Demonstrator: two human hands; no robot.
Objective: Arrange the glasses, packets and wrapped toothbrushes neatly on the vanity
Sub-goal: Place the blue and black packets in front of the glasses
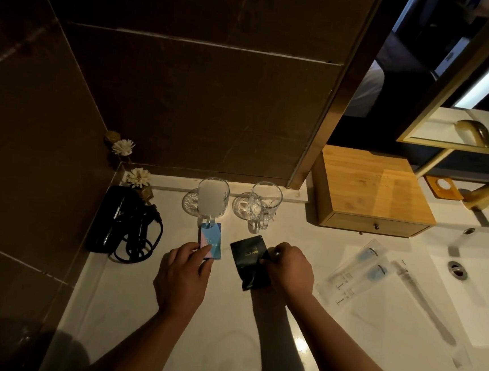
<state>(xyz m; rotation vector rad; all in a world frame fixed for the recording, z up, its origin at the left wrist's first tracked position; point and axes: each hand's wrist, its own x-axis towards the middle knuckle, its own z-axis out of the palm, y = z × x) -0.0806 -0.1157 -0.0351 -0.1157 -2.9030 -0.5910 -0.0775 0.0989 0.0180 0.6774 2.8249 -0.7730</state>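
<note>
Two clear handled glasses stand upright on round glass coasters at the back of the white bench: the left glass [212, 199] looks frosted, the right glass [264, 205] transparent. A blue-and-pink packet [211, 240] lies flat just in front of the left glass. A black packet [248, 259] lies tilted beside it. Two wrapped toothbrushes [354, 270] in clear sleeves lie diagonally, side by side, farther right.
</note>
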